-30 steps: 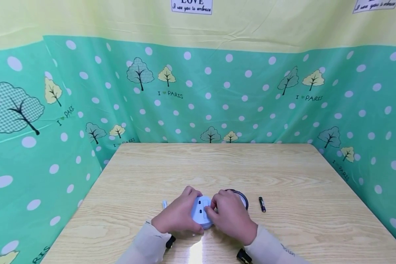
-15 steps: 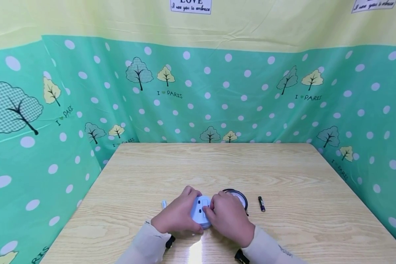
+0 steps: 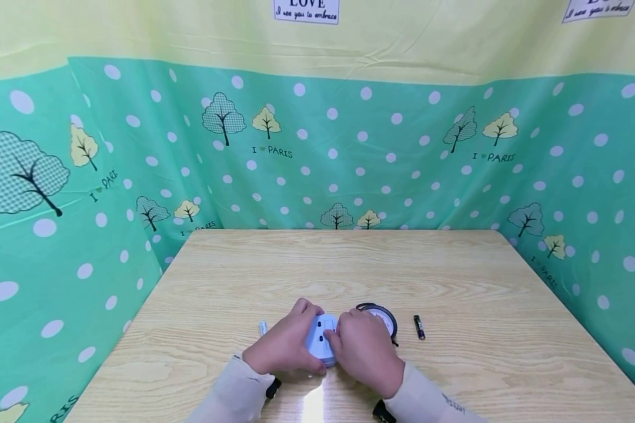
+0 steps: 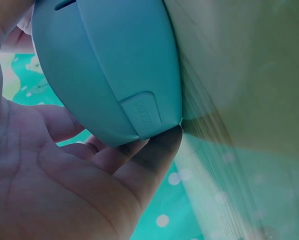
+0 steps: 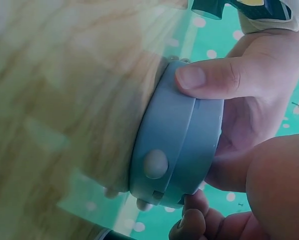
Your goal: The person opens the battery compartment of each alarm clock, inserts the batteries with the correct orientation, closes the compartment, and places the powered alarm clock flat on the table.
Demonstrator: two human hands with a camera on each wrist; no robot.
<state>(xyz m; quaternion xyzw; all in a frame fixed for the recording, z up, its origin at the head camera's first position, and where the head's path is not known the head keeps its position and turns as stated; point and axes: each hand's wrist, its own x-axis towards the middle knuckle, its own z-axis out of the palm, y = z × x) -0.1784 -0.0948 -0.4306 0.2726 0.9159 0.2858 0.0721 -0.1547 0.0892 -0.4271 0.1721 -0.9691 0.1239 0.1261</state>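
Observation:
A light-blue, rounded plastic device (image 3: 318, 348) rests on the table between the hands. Its upper face has two dark holes and a narrow rectangular panel (image 3: 328, 325). My left hand (image 3: 286, 342) grips it across, fingers at the far end and thumb at the near end. In the left wrist view, the device's smooth underside (image 4: 129, 60) shows an embossed label. My right hand (image 3: 367, 346) has its thumb on the panel and its fingers curled by the right edge. The right wrist view shows a pale round knob (image 5: 155, 164) on the device's side; the thumb's tip is hidden.
Behind my right hand lies a round object with a dark rim and pale face (image 3: 385, 317), partly covered. A dark battery (image 3: 419, 326) lies to its right. A small whitish stick-like thing (image 3: 263, 327) lies left of my left hand. Patterned green cloth (image 3: 349, 147) surrounds the wooden table (image 3: 455, 270).
My right hand and wrist have shifted slightly left, uncovering more of the round object's pale face. My left hand and the device stay in place.

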